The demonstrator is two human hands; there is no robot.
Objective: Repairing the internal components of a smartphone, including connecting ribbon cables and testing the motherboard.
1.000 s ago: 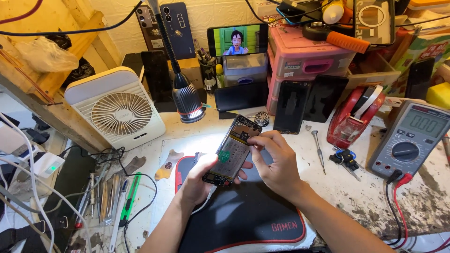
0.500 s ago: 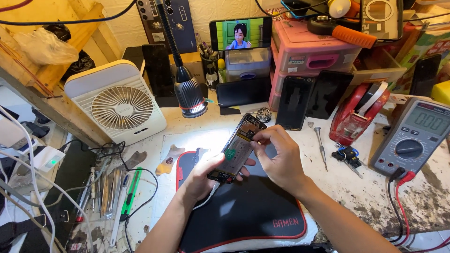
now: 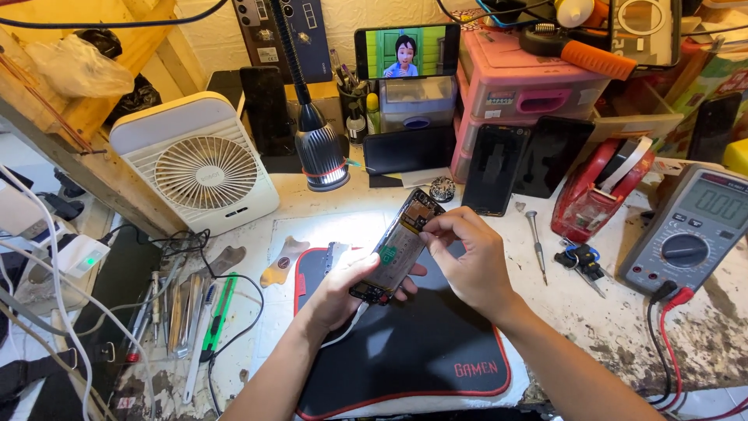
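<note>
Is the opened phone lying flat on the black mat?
No, the opened phone is held above the black mat by the left hand and right hand.

left hand (image 3: 343,290): showing bare, wearing no glove, ring or watch
right hand (image 3: 467,261): showing bare, fingers unadorned, nails trimmed short
forearms: showing uncovered up to the frame's lower edge, no sleeve appearing in view

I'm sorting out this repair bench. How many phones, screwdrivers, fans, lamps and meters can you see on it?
Opened phone held in both hands: 1
Phone playing a video: 1
Dark phones or phone parts leaning at the back: about 5; some are unclear
Loose screwdriver: 1
White fan: 1
Lamp: 1
Meter: 1
Total: about 11
</note>
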